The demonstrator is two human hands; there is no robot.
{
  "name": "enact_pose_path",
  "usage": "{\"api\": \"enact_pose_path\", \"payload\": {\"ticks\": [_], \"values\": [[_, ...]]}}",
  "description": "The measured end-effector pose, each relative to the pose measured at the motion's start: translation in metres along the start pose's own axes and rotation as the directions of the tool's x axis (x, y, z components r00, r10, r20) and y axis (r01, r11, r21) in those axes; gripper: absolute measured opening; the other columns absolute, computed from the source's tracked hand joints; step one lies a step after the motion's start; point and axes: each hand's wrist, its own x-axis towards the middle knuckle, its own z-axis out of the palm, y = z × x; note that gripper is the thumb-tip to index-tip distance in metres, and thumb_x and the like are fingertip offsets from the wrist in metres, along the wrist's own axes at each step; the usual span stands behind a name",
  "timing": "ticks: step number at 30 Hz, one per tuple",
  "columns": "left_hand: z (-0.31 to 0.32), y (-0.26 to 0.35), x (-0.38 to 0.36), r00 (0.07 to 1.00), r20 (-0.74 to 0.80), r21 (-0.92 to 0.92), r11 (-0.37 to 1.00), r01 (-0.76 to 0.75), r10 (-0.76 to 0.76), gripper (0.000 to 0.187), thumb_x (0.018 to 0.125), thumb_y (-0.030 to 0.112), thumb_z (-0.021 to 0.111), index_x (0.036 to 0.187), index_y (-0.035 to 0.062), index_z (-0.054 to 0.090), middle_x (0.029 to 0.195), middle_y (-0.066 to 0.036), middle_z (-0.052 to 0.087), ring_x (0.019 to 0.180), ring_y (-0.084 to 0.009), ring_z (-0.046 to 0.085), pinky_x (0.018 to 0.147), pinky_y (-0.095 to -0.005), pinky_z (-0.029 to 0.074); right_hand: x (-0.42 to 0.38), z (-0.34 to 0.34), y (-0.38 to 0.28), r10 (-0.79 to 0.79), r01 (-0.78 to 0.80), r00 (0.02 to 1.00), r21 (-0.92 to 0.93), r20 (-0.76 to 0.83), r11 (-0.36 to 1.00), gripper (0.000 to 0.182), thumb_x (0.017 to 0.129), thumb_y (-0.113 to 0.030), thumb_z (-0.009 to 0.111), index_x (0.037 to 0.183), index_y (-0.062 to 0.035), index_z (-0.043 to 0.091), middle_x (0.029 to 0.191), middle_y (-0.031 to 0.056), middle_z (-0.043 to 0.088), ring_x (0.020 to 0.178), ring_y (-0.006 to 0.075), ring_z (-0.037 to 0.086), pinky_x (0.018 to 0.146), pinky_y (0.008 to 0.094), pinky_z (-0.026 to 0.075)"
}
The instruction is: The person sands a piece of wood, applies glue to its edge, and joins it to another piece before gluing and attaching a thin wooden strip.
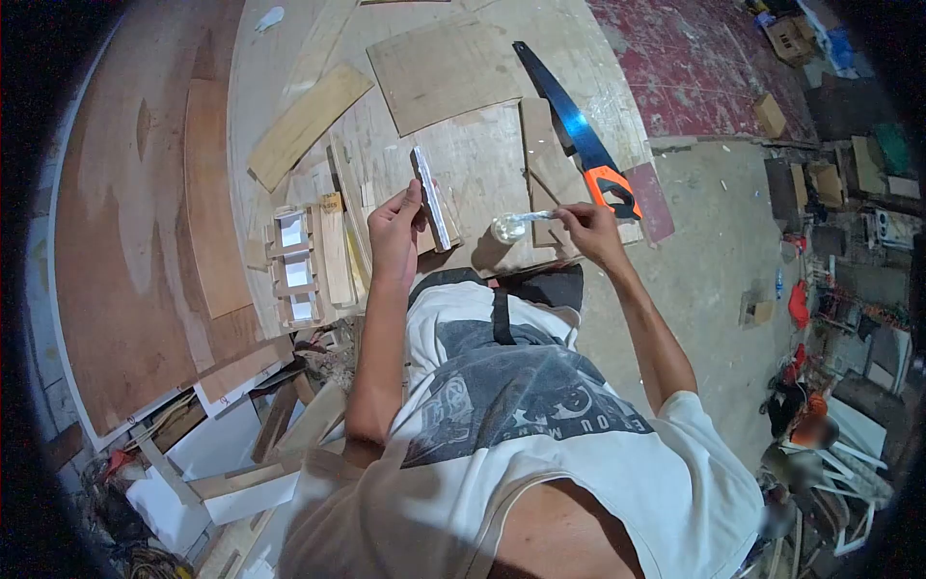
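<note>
My left hand (395,227) pinches a narrow wood strip (431,200) that stands tilted over the table edge, a white, glue-like coating along the side facing right. Between the thumb and fingers of my right hand (592,234) is a thin stick (537,216) smeared with white. The stick's far end reaches the mouth of a small round container (505,230) with white stuff in it. Whether the tip is dipped in or just above cannot be told. Close to my left hand lies a small wooden frame (293,265) with white panels.
A handsaw (577,127) with an orange handle lies at the table's right, beside a narrow board (542,145). Further back are a square plywood piece (442,72) and a slanted board (311,125). Large brown sheets (145,222) fill the left; offcuts (241,473) are piled below.
</note>
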Motion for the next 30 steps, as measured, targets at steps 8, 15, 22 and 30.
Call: {"api": "enact_pose_path", "payload": {"ticks": [8, 15, 22, 30], "values": [[0.023, 0.021, -0.004, 0.997, 0.07, -0.203, 0.978, 0.054, -0.04, 0.032, 0.089, 0.029, 0.057, 0.096, -0.0018, 0.064, 0.069, 0.001, 0.058, 0.057, -0.0034, 0.045, 0.053, -0.0172, 0.035, -0.018, -0.046, -0.077, -0.006, -0.021, 0.998, 0.428, 0.063, 0.904, 0.022, 0.089, -0.014, 0.056, 0.1, 0.0036, 0.065, 0.075, 0.0053, 0.061, 0.062, 0.0107, 0.056, 0.056, 0.0233, 0.045], [0.031, 0.04, -0.017, 0.969, 0.245, -0.391, 0.916, 0.093, 0.006, 0.032, 0.089, 0.026, 0.057, 0.096, -0.0047, 0.062, 0.075, -0.004, 0.059, 0.062, -0.0078, 0.05, 0.059, -0.0208, 0.041, -0.027, -0.045, -0.129, -0.247, 0.152, 0.964, 0.564, 0.097, 0.812, 0.02, 0.086, -0.002, 0.058, 0.103, 0.0057, 0.062, 0.084, 0.0127, 0.065, 0.071, 0.0171, 0.063, 0.065, 0.0268, 0.05], [0.039, 0.045, -0.027, 0.978, 0.207, -0.354, 0.931, 0.091, -0.017, 0.031, 0.089, 0.025, 0.057, 0.096, -0.0043, 0.063, 0.075, -0.003, 0.061, 0.065, -0.0072, 0.053, 0.059, -0.0198, 0.042, -0.035, -0.047, -0.167, -0.686, 0.661, 0.725, 0.219, 0.058, 0.718, 0.027, 0.072, 0.011, 0.064, 0.098, 0.0027, 0.066, 0.087, 0.0158, 0.066, 0.073, 0.0186, 0.065, 0.063, 0.0254, 0.052], [0.041, 0.045, -0.027, 0.967, 0.254, -0.34, 0.937, 0.081, 0.008, 0.033, 0.089, 0.028, 0.057, 0.096, -0.0042, 0.064, 0.073, -0.003, 0.06, 0.064, -0.0073, 0.052, 0.059, -0.0197, 0.04, -0.033, -0.047, -0.173, -0.77, 0.765, 0.631, 0.092, 0.095, 0.638, 0.03, 0.072, 0.011, 0.064, 0.099, -0.0015, 0.067, 0.088, 0.0137, 0.066, 0.074, 0.0187, 0.065, 0.063, 0.0266, 0.053]]}}
